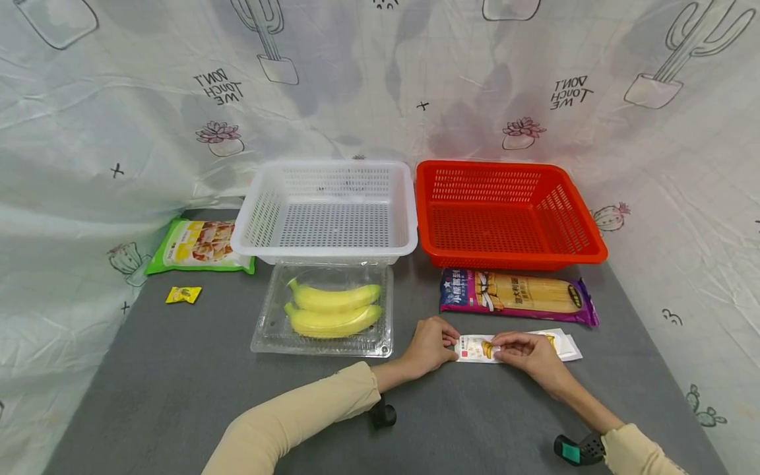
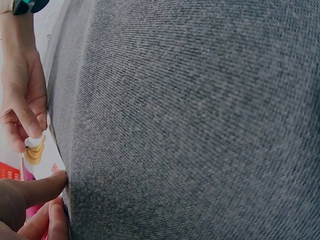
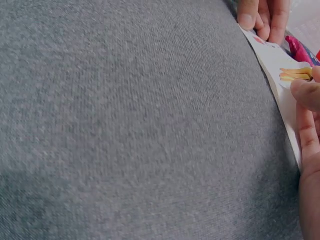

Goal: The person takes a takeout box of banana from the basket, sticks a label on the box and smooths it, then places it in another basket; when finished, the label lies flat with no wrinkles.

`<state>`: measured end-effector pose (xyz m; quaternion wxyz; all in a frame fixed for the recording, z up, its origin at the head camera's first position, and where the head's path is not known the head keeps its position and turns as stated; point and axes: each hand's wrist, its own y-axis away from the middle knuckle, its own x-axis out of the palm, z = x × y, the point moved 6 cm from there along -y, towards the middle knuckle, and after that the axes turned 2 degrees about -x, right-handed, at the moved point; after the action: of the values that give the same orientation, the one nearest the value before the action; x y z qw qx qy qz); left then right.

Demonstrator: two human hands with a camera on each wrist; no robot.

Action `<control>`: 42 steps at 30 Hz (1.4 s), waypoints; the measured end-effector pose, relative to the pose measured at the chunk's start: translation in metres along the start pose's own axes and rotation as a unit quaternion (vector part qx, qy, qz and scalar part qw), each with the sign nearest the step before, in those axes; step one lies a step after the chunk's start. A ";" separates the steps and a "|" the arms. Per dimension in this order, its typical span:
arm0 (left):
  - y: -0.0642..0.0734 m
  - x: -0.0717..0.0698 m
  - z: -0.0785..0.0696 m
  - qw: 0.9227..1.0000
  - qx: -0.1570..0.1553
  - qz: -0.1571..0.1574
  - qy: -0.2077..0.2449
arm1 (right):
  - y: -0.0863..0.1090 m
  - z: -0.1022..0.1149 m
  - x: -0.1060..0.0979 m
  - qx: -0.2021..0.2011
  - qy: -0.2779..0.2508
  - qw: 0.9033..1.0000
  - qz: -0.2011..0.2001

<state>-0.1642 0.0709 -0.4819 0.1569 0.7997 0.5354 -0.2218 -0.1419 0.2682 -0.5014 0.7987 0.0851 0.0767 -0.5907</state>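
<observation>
The left hand grips the left end of a flat white banana-printed packet and the right hand pinches its middle, at the near right of the grey bench, just nearer than a long purple plastic noodle pack. Handling seems underway but unfinished: the packet is not yet let go and, like the noodle pack, lies outside the far white plastic basket and red plastic basket.

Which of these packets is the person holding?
The white banana-printed packet, which fingers pinch; the purple packet, green packet and small yellow packet lie untouched.
</observation>
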 end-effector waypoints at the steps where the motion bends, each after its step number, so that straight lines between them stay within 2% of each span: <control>1: -0.001 0.000 0.000 1.000 0.000 0.000 -0.001 | 0.000 0.000 0.000 0.001 0.000 1.000 -0.001; 8: -0.002 -0.002 -0.002 1.000 0.001 0.005 -0.011 | 0.001 -0.001 0.001 -0.007 -0.025 1.000 0.017; 12: -0.002 -0.002 -0.003 1.000 0.000 0.008 -0.022 | 0.003 0.000 0.001 -0.021 -0.064 0.997 0.030; 17: -0.003 -0.001 -0.005 1.000 0.003 0.011 -0.025 | 0.006 0.001 0.004 -0.033 -0.137 0.988 0.063; 23: -0.002 -0.001 -0.007 1.000 0.009 0.009 -0.027 | 0.010 -0.001 0.003 -0.018 -0.190 0.978 0.087; 28: -0.004 0.000 -0.008 0.999 0.010 0.011 -0.044 | 0.011 0.000 -0.005 0.011 -0.236 0.968 0.082; 33: -0.004 -0.002 -0.008 0.998 0.018 0.017 -0.051 | 0.011 -0.002 -0.013 0.059 -0.257 0.961 0.080; 37: -0.003 -0.004 -0.008 0.999 0.018 0.032 -0.035 | 0.011 -0.005 -0.016 0.082 -0.251 0.962 0.064; 42: 0.005 -0.017 -0.018 0.998 0.029 0.034 0.032 | 0.011 -0.007 -0.019 0.097 -0.224 0.970 0.017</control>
<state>-0.1616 0.0642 -0.4573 0.1240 0.8284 0.5062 -0.2055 -0.1365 0.2907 -0.5037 0.7933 0.0290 -0.1628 -0.5860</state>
